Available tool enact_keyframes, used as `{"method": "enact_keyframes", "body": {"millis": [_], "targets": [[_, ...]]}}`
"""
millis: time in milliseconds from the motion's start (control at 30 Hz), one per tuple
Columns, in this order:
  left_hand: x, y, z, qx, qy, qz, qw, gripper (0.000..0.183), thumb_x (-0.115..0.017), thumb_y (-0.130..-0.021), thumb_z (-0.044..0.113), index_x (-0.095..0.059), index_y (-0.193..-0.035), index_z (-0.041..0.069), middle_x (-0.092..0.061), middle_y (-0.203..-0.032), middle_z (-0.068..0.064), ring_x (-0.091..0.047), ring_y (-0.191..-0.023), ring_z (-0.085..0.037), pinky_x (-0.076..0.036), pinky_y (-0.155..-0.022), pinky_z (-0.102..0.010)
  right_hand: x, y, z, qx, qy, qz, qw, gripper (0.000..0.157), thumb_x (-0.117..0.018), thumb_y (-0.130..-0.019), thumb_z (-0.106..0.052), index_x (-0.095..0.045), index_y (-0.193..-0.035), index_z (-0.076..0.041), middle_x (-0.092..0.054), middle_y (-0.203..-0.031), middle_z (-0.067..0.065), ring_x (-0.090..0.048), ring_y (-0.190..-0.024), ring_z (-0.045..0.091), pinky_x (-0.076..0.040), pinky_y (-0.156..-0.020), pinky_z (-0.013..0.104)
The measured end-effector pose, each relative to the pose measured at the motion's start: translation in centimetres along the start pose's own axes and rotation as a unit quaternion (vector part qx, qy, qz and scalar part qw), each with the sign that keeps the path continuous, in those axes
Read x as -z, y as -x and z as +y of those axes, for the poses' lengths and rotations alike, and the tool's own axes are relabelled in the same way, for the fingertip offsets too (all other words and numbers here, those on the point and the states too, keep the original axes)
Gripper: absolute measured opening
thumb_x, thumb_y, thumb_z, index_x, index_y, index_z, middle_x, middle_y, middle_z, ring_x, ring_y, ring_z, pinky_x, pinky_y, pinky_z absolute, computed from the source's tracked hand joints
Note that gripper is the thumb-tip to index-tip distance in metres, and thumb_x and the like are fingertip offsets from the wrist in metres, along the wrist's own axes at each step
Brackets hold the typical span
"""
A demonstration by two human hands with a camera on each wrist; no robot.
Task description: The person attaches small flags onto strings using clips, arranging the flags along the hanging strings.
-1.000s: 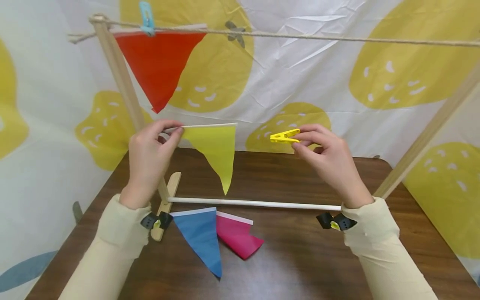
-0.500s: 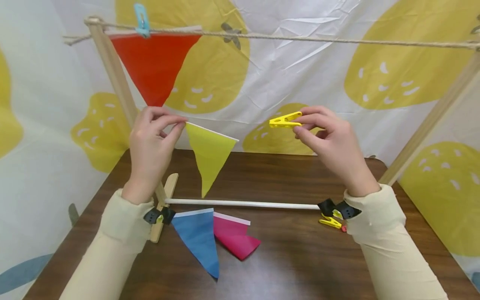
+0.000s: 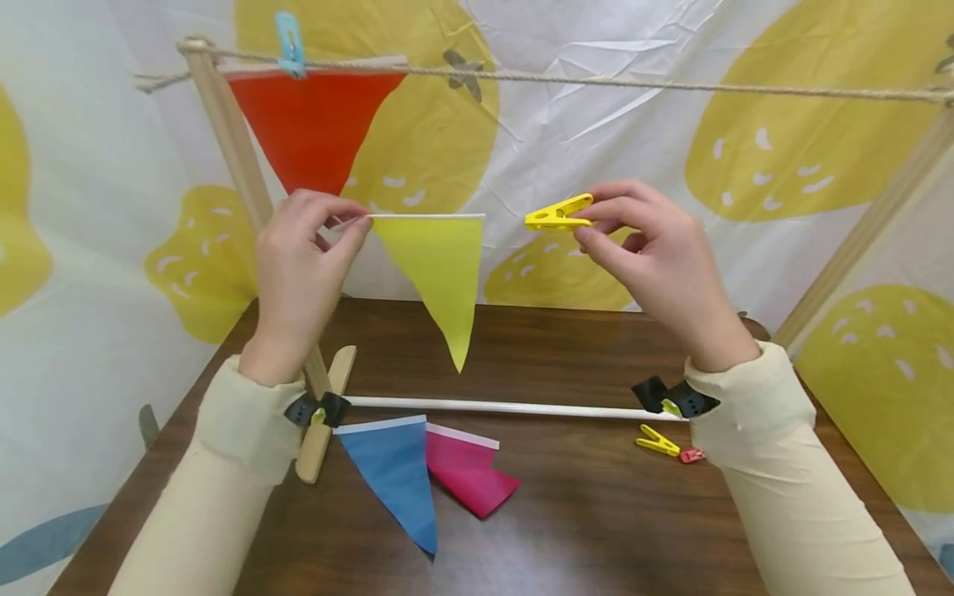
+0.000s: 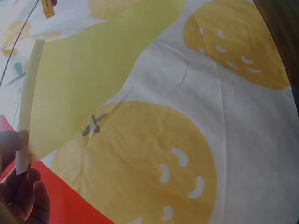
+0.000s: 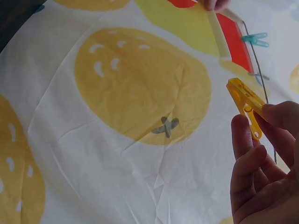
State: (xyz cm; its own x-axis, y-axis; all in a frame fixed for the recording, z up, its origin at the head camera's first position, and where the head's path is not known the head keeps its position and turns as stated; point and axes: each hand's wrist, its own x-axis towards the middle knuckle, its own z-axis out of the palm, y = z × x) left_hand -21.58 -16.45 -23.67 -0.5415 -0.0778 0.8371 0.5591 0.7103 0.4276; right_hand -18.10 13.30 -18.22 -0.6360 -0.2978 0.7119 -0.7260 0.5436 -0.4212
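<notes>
My left hand [image 3: 305,273] pinches one end of the white top strip of a yellow pennant [image 3: 440,265], which hangs point down below the rope [image 3: 537,77]. In the left wrist view the thumb lies over that strip [image 4: 29,102]. To the right, my right hand [image 3: 656,257] pinches a yellow clothespin [image 3: 555,213] by its handle ends, its nose toward the pennant. A red pennant [image 3: 313,124] hangs from the rope at the upper left, with a light blue clothespin [image 3: 291,45] on its top edge. The right wrist view shows a second blue-green clip [image 5: 258,76] lower on the rope.
Wooden posts [image 3: 231,141] carry the rope, and a white rod [image 3: 507,406] runs low between them. On the brown table [image 3: 566,513] lie a blue pennant [image 3: 395,472], a folded pink pennant [image 3: 469,472], a second yellow clothespin [image 3: 657,440] and a red clothespin [image 3: 691,455].
Both hands have risen toward the rope, carrying the yellow pennant and the clothespin. The pennant's top strip dipped at its free end, then came back level. The clothespins on the table have come into view.
</notes>
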Motion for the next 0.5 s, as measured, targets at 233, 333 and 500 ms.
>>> {"method": "enact_keyframes", "body": {"millis": [233, 333, 500], "targets": [[0.2, -2.0, 1.4, -0.002, -0.012, -0.007, 0.9999, 0.021, -0.057, -0.086, 0.025, -0.066, -0.094, 0.007, -0.065, -0.09, 0.0, -0.048, -0.077, -0.017, -0.04, -0.066, -0.027, 0.0, -1.1, 0.0, 0.03, 0.019, 0.006, 0.999, 0.01, -0.066, -0.079, -0.007, -0.068, -0.087, -0.001, -0.06, -0.1, 0.002, -0.053, -0.077, 0.003, -0.04, -0.056, 0.018], [0.3, -2.6, 1.7, -0.002, -0.01, -0.004, 0.9999, 0.022, -0.057, -0.086, 0.025, -0.066, -0.095, 0.007, -0.065, -0.089, -0.001, -0.049, -0.075, -0.017, -0.039, -0.066, -0.025, 0.0, -1.5, 0.9, 0.048, 0.034, -0.001, 0.998, 0.01, -0.067, -0.079, -0.011, -0.069, -0.087, -0.005, -0.061, -0.101, -0.003, -0.053, -0.072, 0.002, -0.039, -0.054, 0.018], [0.5, -3.2, 2.2, -0.002, -0.004, 0.001, 1.0, 0.024, -0.056, -0.087, 0.028, -0.066, -0.098, 0.008, -0.065, -0.091, 0.0, -0.05, -0.075, -0.014, -0.04, -0.066, -0.024, 0.3, -2.1, 0.9, 0.066, 0.039, 0.006, 0.997, 0.01, -0.068, -0.078, -0.009, -0.069, -0.086, -0.004, -0.061, -0.1, -0.002, -0.053, -0.07, 0.003, -0.038, -0.051, 0.019]]}}
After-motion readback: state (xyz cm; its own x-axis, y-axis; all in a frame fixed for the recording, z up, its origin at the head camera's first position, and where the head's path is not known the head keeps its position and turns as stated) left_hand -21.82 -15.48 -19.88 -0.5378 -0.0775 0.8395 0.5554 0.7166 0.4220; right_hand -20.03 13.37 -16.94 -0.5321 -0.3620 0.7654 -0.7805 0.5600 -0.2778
